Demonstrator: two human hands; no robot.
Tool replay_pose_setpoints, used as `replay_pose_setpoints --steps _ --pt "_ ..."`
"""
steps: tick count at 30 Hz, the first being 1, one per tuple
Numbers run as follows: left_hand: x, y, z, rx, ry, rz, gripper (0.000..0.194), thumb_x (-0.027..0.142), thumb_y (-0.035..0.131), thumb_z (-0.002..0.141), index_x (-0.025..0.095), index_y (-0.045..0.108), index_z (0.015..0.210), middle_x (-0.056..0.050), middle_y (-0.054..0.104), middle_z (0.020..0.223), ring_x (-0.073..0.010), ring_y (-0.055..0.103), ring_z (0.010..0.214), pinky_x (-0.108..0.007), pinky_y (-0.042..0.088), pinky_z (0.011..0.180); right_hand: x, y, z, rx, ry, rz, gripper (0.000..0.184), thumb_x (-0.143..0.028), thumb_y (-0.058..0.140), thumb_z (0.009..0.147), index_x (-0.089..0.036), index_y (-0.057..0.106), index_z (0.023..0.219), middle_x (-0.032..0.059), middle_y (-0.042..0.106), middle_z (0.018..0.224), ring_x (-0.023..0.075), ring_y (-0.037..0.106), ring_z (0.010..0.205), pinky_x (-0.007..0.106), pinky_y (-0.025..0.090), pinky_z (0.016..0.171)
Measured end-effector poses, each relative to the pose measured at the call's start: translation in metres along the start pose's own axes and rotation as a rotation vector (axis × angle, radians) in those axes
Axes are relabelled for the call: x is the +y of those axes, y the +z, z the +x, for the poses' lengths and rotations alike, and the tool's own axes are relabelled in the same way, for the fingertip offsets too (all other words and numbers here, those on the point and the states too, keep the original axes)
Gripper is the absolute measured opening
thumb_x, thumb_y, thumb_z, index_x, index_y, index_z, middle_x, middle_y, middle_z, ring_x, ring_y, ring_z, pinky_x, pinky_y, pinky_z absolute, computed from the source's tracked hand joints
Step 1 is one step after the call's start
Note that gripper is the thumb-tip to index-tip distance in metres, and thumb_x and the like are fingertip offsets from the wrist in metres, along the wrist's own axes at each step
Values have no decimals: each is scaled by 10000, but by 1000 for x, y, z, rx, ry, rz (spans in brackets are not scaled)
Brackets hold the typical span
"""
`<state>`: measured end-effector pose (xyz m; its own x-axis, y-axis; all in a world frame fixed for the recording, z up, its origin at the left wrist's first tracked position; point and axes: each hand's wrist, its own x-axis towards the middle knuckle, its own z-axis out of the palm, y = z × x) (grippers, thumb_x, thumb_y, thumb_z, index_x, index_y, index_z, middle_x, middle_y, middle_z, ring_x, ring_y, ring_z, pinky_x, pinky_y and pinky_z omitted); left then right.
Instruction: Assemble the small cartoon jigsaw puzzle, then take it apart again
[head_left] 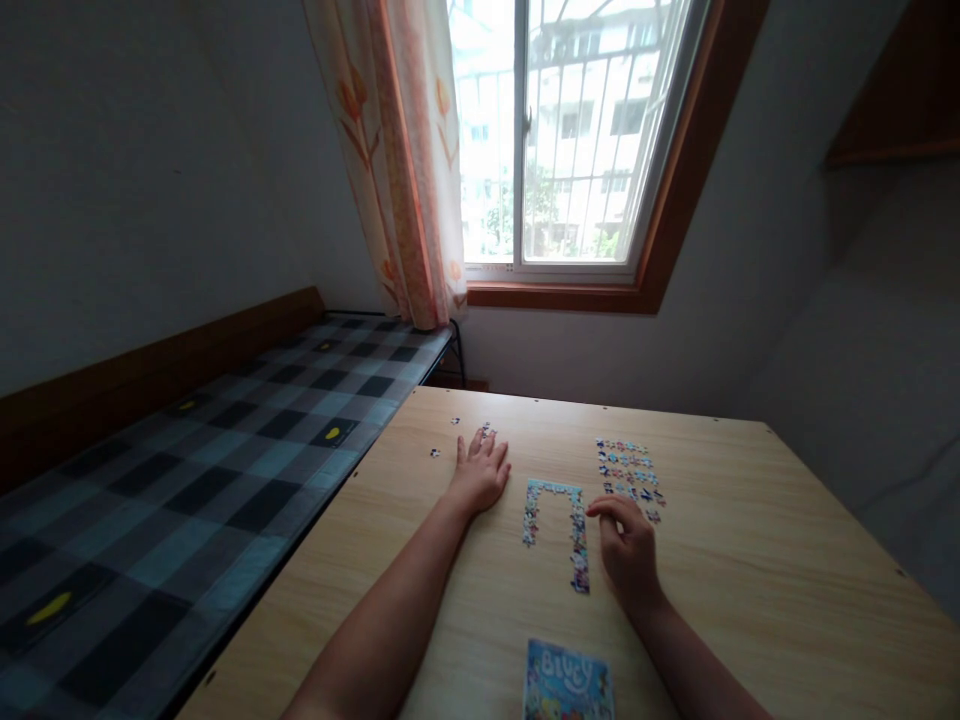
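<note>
My left hand (482, 473) lies flat on the table with its fingers spread, their tips at a small cluster of loose jigsaw pieces (487, 430). The hand covers part of that spot. A partly joined jigsaw border (580, 540) forms a top edge and two sides, the right side longer than the left. Just right of it is my right hand (628, 545), fingers curled and the bent index finger reaching toward the border's right side. What its curled fingers hold, if anything, is hidden. Rows of loose jigsaw pieces (626, 462) lie beyond the right hand.
Two single jigsaw pieces, one nearer (435, 453) and one farther (455, 421), lie left of my left hand. A blue picture box or card lettered "Bluey" (568, 680) is at the table's near side. A checked bed (225, 480) adjoins the wooden table (750, 560) on the left.
</note>
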<state>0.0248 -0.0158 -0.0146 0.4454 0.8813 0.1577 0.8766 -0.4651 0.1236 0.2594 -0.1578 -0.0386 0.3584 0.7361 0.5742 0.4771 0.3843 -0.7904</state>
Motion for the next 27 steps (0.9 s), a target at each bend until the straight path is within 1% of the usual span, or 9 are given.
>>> replay_pose_setpoints --steps 3,6,8,11,16,19,21,24,27 --pt "0 -1 0 43 33 -45 399 347 410 1010 273 585 1361 -90 498 1518 -310 287 1480 -680 53 1190 1 0 0 -4 -5 -2 235 -131 520 828 -228 692 700 39 694 803 229 631 856 370 484 831" --pt "1 -5 -2 124 79 -89 310 299 424 1010 273 685 1176 -56 648 1327 -261 437 1361 -625 85 1208 1 1 1 3 -4 -3 231 -145 525 832 -227 693 696 40 697 791 231 632 848 368 482 821" --pt "3 -9 -3 159 86 -88 273 266 460 993 249 728 1043 -59 709 1164 -241 525 1235 -560 155 1207 1 1 1 7 -7 -5 234 -154 524 839 -226 693 694 42 700 783 234 631 840 370 480 816" --pt "9 -18 -8 150 62 -44 257 222 500 958 211 753 917 -95 724 1014 -250 566 1112 -484 291 1137 0 1 2 6 -14 -5 239 -152 515 837 -224 695 697 45 702 781 237 629 836 376 479 817" --pt "25 -35 -21 25 -71 10 290 166 474 936 170 763 914 -159 718 1035 -283 596 1083 -461 387 1010 -4 1 4 6 -30 -1 240 -136 507 814 -227 691 689 40 693 768 232 628 822 372 481 808" --pt "30 -44 -29 -50 -151 -8 253 142 523 879 169 774 862 -160 737 965 -279 660 955 -418 457 888 -6 0 4 1 -32 -7 242 -129 503 807 -228 690 689 39 692 762 232 625 818 373 481 804" --pt "31 -49 -33 -113 -192 -34 208 151 578 830 188 782 819 -137 754 908 -264 686 864 -365 484 787 -6 0 5 -4 -34 -14 242 -131 503 809 -227 689 687 38 690 755 232 622 814 372 479 796" --pt "30 -57 -36 -215 -201 -103 164 182 649 767 233 796 818 -68 773 851 -219 700 789 -279 478 674 -7 0 5 -7 -38 -19 243 -136 502 818 -226 690 692 38 686 758 229 619 821 372 478 797" --pt "24 -64 -40 -283 -124 -252 191 247 657 791 251 802 915 -15 778 843 -166 697 749 -227 471 642 -7 0 4 -15 -41 -17 248 -128 500 823 -227 692 701 40 684 764 227 617 831 373 479 802"
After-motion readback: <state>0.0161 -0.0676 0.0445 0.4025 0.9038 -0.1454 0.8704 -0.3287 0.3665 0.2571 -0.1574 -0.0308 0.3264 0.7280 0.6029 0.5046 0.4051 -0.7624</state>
